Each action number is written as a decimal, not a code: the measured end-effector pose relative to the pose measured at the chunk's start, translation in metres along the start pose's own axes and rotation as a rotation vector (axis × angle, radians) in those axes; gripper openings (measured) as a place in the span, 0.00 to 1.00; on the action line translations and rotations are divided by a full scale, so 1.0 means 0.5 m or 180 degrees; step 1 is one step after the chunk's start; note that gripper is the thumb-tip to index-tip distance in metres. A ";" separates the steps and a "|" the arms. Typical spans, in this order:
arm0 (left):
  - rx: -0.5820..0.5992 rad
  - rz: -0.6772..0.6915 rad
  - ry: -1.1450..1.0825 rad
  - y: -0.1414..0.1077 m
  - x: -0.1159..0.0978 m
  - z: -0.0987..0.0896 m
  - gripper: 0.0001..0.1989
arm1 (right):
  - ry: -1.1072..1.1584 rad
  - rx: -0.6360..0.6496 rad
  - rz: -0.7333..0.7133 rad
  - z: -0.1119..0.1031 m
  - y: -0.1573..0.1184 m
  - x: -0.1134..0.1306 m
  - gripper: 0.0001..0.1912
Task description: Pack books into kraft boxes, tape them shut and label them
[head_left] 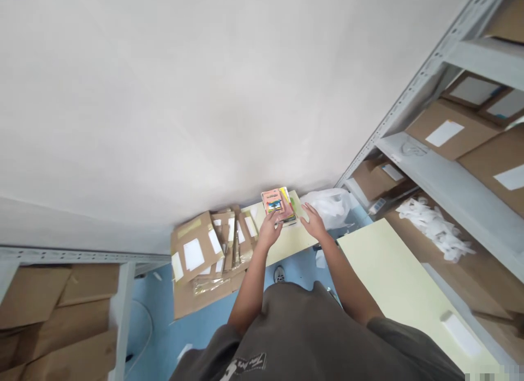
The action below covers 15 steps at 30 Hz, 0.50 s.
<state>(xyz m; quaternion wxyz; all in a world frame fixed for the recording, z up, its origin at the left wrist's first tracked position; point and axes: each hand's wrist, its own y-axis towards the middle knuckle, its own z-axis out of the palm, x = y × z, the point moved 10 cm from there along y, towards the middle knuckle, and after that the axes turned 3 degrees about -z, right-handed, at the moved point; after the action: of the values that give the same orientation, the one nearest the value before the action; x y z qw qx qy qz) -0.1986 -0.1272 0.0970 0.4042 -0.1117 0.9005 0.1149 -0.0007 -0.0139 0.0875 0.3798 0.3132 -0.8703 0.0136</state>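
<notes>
A small stack of books (273,197) lies on a pale yellow table (286,244) against the wall. The top one has a pink cover with a colourful picture. My left hand (269,231) is at the near edge of the stack, its fingers apart and the fingertips over the lower part of the cover. To the right of the books, my right hand (314,224) is open with fingers spread, above the table and apart from the stack.
Flattened cardboard boxes (196,242) with white labels cover the table's left part. A clear plastic bag (329,203) sits right of the books. Shelves with cartons (454,127) stand on the right, more cartons (77,315) on the left. A second pale table (393,277) is at right.
</notes>
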 end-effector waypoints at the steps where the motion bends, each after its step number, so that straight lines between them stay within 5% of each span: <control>1: -0.0038 -0.0093 -0.0013 0.007 0.026 -0.018 0.24 | 0.0009 0.0064 -0.0016 0.025 0.022 0.009 0.31; 7: -0.0274 -0.0585 -0.0240 0.045 0.154 -0.062 0.25 | 0.0037 0.0432 -0.0004 0.131 0.109 0.018 0.33; 15: -0.0255 -0.1498 -0.1246 0.101 0.275 0.018 0.24 | -0.0099 0.0887 -0.0080 0.298 0.168 0.007 0.36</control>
<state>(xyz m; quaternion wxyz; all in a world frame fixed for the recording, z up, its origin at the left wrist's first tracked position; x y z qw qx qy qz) -0.2960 -0.0917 -0.0066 0.5808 -0.3089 0.7496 0.0729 -0.1463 0.0130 0.0019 0.3193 0.3739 -0.8618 0.1247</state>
